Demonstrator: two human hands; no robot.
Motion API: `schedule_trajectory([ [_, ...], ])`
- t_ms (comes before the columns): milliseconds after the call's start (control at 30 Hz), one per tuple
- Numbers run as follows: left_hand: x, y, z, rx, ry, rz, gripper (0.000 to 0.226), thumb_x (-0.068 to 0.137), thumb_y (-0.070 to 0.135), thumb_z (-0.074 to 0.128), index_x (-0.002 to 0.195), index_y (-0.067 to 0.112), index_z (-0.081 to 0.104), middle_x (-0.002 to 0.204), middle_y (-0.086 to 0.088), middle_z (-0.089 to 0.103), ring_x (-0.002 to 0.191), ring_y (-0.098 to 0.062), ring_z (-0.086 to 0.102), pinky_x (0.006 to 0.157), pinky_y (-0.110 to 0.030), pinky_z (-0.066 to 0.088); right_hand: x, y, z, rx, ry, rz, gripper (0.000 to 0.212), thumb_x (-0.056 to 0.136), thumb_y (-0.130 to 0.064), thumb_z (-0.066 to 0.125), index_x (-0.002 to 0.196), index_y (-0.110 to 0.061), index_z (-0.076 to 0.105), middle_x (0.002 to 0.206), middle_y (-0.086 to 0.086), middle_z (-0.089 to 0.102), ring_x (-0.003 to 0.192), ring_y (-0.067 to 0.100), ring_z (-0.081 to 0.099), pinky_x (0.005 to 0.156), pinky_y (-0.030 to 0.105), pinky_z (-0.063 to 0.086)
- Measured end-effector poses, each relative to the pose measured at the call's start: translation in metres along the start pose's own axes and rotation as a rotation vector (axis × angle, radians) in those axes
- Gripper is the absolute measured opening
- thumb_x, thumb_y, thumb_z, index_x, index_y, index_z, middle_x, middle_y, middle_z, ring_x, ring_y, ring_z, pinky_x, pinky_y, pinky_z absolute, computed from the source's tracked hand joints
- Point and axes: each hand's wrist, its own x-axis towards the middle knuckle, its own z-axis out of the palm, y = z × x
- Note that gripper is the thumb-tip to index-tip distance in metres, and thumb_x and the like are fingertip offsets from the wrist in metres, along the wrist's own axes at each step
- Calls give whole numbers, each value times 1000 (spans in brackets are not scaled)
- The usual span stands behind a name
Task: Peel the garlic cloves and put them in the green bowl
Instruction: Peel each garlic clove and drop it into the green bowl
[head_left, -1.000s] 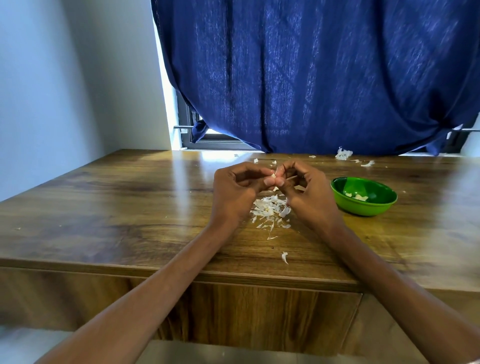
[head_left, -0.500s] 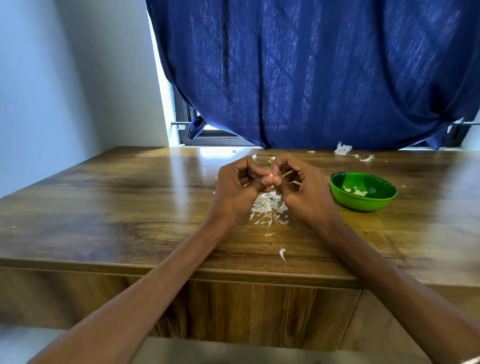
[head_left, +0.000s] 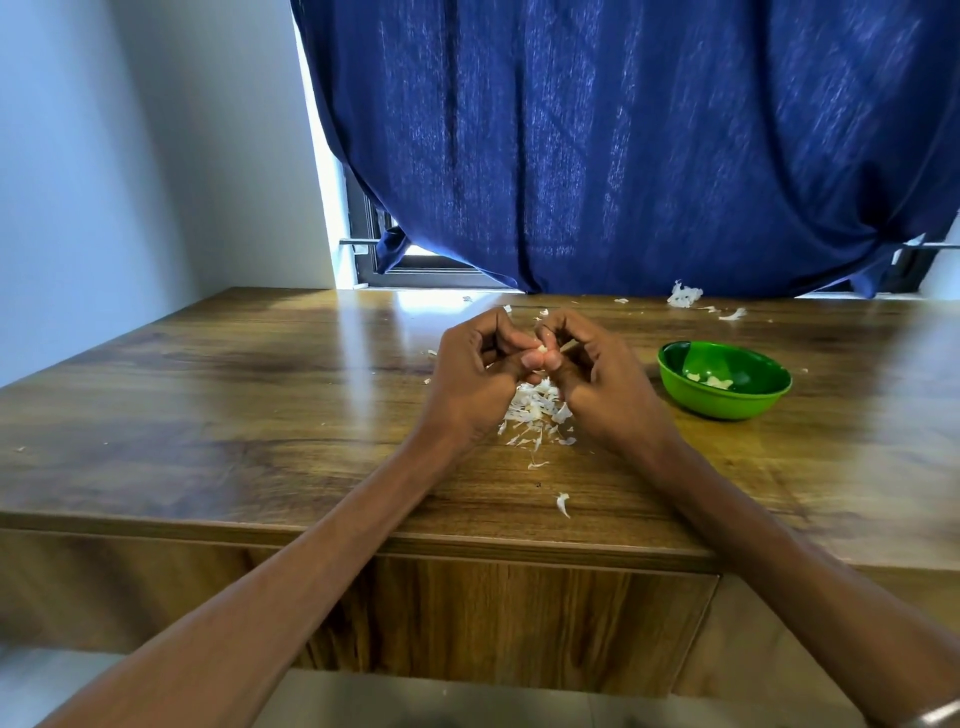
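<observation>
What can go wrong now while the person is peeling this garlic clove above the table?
The small garlic clove, pinched between left hand and right hand, might slip into the pile of skins and get lost. Skins might also stick and reach the green bowl.

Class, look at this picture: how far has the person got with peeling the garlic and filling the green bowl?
Done: a few peeled pieces lie in the green bowl, and a pile of skins sits on the table. In hand: the left hand and right hand pinch one garlic clove between them. Left: finishing that clove and dropping it in the bowl. No unpeeled cloves are visible.
</observation>
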Motion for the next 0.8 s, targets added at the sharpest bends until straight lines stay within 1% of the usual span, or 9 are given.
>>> schedule_trajectory([
  [67, 0, 0, 1, -14, 6, -2, 24, 84, -7, 75, 77, 12, 62, 74, 2, 69, 71, -9, 68, 68, -24, 59, 0, 1, 1, 6, 18, 5, 8, 98, -10, 59, 104, -15, 60, 92, -7, 65, 85, 7, 60, 69, 30, 53],
  [133, -1, 1, 3, -16, 26, -11, 23, 83, -6, 75, 79, 14, 63, 75, 3, 69, 75, -12, 69, 69, -25, 59, 0, 0, 2, 18, 38, -6, 12, 98, -8, 57, 104, -18, 59, 91, -11, 63, 84, 5, 60, 68, 24, 53],
  [200, 0, 2, 3, -14, 39, -13, 24, 84, -5, 76, 81, 16, 65, 77, 2, 69, 78, -14, 68, 68, -24, 57, 0, -1, 2, 26, 48, -23, 17, 99, -6, 56, 100, -23, 57, 84, -13, 61, 79, 0, 58, 64, 17, 49],
  [333, 0, 3, 3, -57, 35, -22, 24, 86, -9, 72, 87, 14, 65, 83, -5, 71, 81, -17, 70, 67, -22, 57, 0, -3, 3, 41, 53, -20, 18, 99, -5, 57, 99, -23, 56, 79, -12, 59, 73, -5, 57, 61, 11, 46],
  [400, 0, 3, 4, -59, 48, -24, 23, 87, -9, 71, 89, 14, 67, 84, -6, 72, 79, -15, 71, 67, -22, 57, 1, -3, 4, 50, 66, -19, 16, 99, -6, 58, 99, -21, 56, 79, -11, 60, 73, -5, 57, 61, 12, 46],
  [467, -1, 4, 3, -58, 62, -34, 21, 88, -6, 72, 89, 15, 69, 84, -4, 73, 77, -14, 72, 69, -23, 57, 1, -4, 5, 58, 80, -20, 10, 98, -7, 59, 99, -18, 57, 80, -11, 60, 73, -4, 57, 60, 12, 46],
  [567, -2, 6, 3, -106, 59, -60, 19, 88, -3, 72, 90, 16, 72, 85, 2, 75, 76, -10, 72, 69, -20, 56, 1, -5, 3, 117, 110, -7, 5, 96, -8, 62, 97, -13, 60, 80, -9, 62, 71, -4, 60, 60, 13, 48],
  [633, -2, 6, 4, -136, 57, -76, 17, 88, -2, 72, 92, 14, 73, 87, 1, 75, 76, -8, 72, 70, -18, 56, 1, -6, 2, 145, 116, 6, 6, 95, -9, 63, 96, -14, 59, 80, -9, 63, 70, -3, 60, 60, 15, 49],
  [800, 0, 4, 0, -183, 53, -117, 10, 88, -2, 71, 93, 7, 74, 85, -3, 76, 72, -10, 70, 71, -20, 55, 2, -6, 1, 170, 89, 27, 14, 98, -9, 61, 96, -22, 57, 86, -8, 64, 72, -1, 60, 62, 18, 49],
])
